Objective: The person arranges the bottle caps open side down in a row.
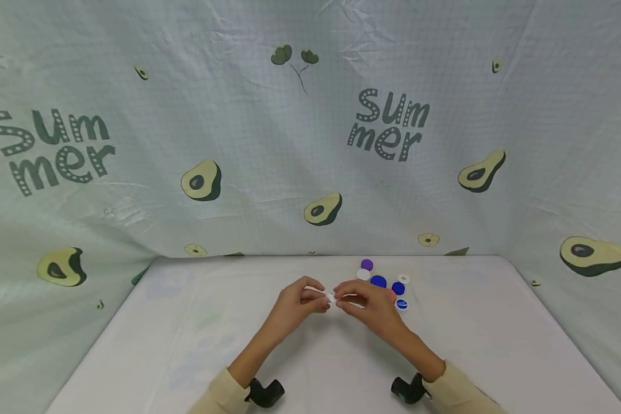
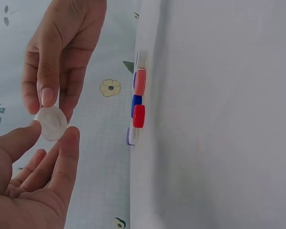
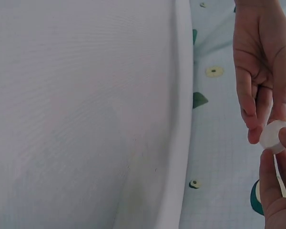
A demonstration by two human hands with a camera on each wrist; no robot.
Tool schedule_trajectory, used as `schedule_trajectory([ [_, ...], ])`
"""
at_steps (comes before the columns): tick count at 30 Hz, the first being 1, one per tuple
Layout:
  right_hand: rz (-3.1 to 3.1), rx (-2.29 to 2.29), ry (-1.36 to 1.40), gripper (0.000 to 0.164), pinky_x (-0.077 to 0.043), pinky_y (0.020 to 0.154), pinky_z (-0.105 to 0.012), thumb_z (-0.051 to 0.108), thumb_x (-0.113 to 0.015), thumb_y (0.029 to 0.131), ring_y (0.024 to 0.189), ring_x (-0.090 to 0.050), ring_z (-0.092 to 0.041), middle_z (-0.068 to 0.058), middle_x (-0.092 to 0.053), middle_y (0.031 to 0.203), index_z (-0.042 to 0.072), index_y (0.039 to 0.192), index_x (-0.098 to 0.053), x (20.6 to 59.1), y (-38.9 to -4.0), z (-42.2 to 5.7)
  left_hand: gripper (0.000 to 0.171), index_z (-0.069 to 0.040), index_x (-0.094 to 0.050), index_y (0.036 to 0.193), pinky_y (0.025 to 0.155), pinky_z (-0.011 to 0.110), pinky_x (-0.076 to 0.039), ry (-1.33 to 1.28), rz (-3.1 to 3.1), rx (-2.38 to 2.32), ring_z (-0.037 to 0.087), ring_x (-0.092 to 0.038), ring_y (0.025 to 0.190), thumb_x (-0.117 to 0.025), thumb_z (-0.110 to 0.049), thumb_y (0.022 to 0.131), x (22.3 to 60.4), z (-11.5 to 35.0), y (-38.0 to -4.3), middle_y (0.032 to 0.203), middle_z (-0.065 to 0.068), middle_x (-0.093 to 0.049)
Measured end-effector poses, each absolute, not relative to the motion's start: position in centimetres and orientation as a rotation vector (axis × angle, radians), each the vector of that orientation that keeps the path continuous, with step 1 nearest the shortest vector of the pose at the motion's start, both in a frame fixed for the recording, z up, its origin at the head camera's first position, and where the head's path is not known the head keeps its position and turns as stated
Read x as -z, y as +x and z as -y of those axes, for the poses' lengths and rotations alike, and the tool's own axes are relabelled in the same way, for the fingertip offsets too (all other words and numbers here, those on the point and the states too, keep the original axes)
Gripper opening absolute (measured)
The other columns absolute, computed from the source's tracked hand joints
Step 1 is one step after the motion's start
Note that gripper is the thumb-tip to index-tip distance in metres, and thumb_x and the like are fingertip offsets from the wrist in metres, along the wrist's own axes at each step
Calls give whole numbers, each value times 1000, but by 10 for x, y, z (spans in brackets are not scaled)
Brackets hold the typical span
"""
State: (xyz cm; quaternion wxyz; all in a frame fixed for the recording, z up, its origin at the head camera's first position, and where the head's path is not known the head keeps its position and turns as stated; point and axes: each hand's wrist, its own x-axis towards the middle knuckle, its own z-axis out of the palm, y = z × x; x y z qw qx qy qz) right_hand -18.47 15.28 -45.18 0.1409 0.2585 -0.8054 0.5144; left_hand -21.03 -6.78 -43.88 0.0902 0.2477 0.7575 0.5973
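Over the table, both hands meet at a small white, translucent bottle cap. My left hand pinches one side of this cap between thumb and fingers. From the other side, my right hand grips its edge with thumb and fingertips. In the left wrist view the round face of the white bottle cap shows, with fingertips of both hands at its rim. The right wrist view shows the same cap partly covered by a thumb.
Behind the right hand lies a group of bottle caps: a purple cap, a large blue cap, a smaller blue cap, a white cap and a blue-and-white cap. Red caps are partly hidden. A printed curtain hangs behind the white table.
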Motion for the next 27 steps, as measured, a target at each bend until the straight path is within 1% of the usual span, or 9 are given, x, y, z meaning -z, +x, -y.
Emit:
schedule_trajectory([
  [2, 2311, -1470, 755, 27, -58, 87, -27, -2, -77, 87, 104, -71, -15, -2, -72, 112, 14, 108, -74, 453, -187, -150, 26, 3, -57, 116, 86, 33, -60, 731, -2219, -1827, 39, -73, 98, -68, -12, 98, 439, 70, -211, 103, 20, -75],
  [4, 2289, -1440, 763, 28, -58, 85, -26, -3, -77, 86, 102, -71, -15, 0, -72, 110, 15, 108, -75, 454, -189, -146, 22, 1, -57, 114, 85, 33, -60, 750, -2211, -1852, 43, -71, 99, -67, -10, 99, 439, 72, -211, 104, 21, -74],
  [8, 2276, -1421, 721, 22, -59, 84, -27, 6, -76, 90, 100, -71, -15, 3, -73, 109, 17, 109, -77, 455, -195, -137, 24, 0, -61, 120, 86, 30, -59, 794, -2245, -1856, 45, -70, 101, -67, -9, 98, 439, 80, -213, 108, 22, -73],
  [11, 2308, -1433, 642, 21, -59, 85, -28, 14, -75, 93, 100, -71, -14, 4, -73, 111, 20, 113, -77, 453, -199, -130, 31, -5, -64, 125, 85, 28, -59, 768, -2318, -1845, 37, -72, 100, -70, -7, 95, 439, 84, -214, 109, 19, -74],
  [13, 2322, -1444, 601, 24, -59, 86, -28, 14, -76, 93, 101, -71, -14, 4, -73, 113, 20, 115, -76, 451, -202, -125, 35, -6, -65, 127, 84, 28, -59, 750, -2361, -1853, 31, -73, 100, -73, -4, 93, 441, 86, -215, 109, 20, -74],
  [15, 2318, -1463, 577, 27, -59, 87, -29, 13, -76, 92, 101, -71, -15, 3, -73, 115, 19, 118, -75, 450, -204, -121, 39, -8, -67, 127, 84, 27, -59, 728, -2408, -1869, 25, -74, 97, -76, -2, 90, 442, 86, -216, 107, 16, -74],
  [18, 2286, -1499, 574, 31, -59, 87, -31, 9, -77, 90, 100, -72, -18, 0, -72, 117, 16, 120, -74, 451, -207, -115, 40, -7, -70, 124, 82, 26, -59, 708, -2446, -1932, 22, -73, 95, -78, 1, 86, 444, 87, -217, 103, 14, -74],
  [22, 2249, -1556, 585, 35, -59, 87, -33, 7, -79, 87, 98, -73, -21, -3, -70, 118, 14, 121, -73, 450, -211, -108, 35, -7, -75, 117, 80, 23, -59, 680, -2514, -2021, 19, -70, 91, -81, 2, 83, 445, 89, -220, 97, 7, -73],
  [27, 2266, -1628, 565, 36, -58, 87, -30, 7, -80, 87, 99, -73, -20, -3, -71, 119, 12, 122, -73, 447, -216, -102, 33, -5, -76, 114, 82, 23, -58, 721, -2580, -2052, 21, -70, 93, -82, -1, 83, 445, 93, -224, 100, 8, -72],
])
